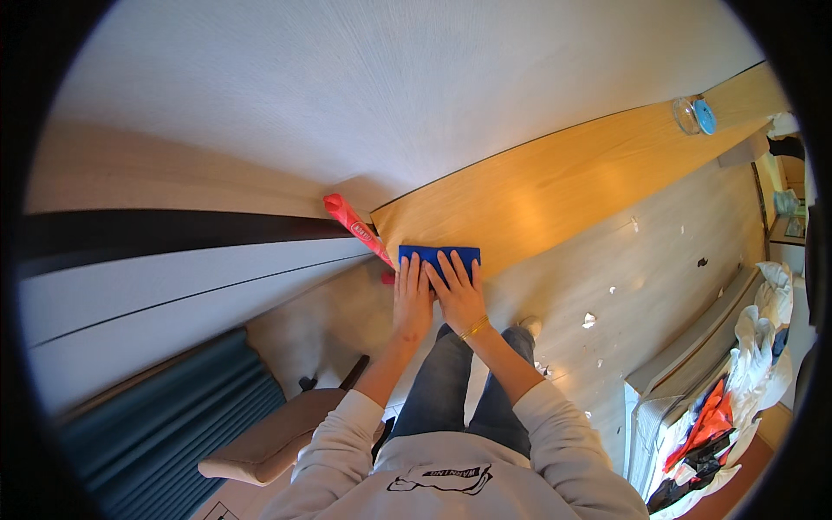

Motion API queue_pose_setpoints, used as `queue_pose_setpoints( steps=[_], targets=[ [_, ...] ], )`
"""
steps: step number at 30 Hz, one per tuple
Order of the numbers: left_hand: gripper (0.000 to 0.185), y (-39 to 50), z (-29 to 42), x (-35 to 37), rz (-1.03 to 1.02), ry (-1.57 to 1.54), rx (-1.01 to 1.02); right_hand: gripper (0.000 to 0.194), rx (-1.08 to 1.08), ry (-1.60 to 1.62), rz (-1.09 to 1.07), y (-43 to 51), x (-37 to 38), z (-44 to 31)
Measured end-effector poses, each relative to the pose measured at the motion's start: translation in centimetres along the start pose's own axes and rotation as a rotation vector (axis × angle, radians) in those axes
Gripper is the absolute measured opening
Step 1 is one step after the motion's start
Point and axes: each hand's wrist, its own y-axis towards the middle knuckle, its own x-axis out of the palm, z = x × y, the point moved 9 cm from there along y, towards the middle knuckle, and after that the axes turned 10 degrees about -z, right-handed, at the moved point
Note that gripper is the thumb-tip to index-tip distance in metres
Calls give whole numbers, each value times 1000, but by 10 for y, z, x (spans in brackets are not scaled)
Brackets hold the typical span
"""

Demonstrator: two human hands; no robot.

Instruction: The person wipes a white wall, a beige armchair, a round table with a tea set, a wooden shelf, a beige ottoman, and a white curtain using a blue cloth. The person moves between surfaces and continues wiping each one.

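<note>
A folded blue cloth (426, 252) lies at the near end of a long wooden tabletop (539, 195). My left hand (413, 292) rests flat on the cloth's left part, fingers pointing away from me. Beside it, my right hand (458, 289) lies on the right part with its fingers spread. The hands touch or nearly touch at the thumbs. Just left of the cloth, a long red plastic-wrapped roll (357, 227) leans at a slant by the table's corner, its lower end partly hidden.
Far along the tabletop stand a clear round container (685, 116) and a blue lid (704, 117). A padded chair (279, 435) and teal curtain (175, 416) are at lower left. Scraps of paper (589, 320) litter the floor. Clothes and bags (708, 422) lie piled at right.
</note>
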Motion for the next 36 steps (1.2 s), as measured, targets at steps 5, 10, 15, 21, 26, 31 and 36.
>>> queue_pose_setpoints(
  steps=[5, 10, 15, 21, 26, 31, 36],
  targets=[
    [55, 57, -19, -16, 72, 39, -68, 45, -27, -10, 90, 62, 1, 18],
    [52, 69, -26, -8, 108, 10, -72, 44, 8, 23, 114, 70, 2, 24],
    [53, -7, 0, 7, 58, -34, -5, 45, 40, 62, 87, -11, 4, -1],
    [52, 38, 17, -4, 58, 17, 79, 44, 106, 78, 49, 12, -5, 34],
    [50, 121, 43, 5, 82, 39, 268, 44, 287, 102, 284, 47, -35, 97],
    [58, 93, 56, 16, -53, 55, 312, 47, 328, 68, 236, 11, -21, 87],
    [58, 24, 64, 30, -157, 92, 325, 49, 382, 236, 229, -59, -4, 60]
  ],
)
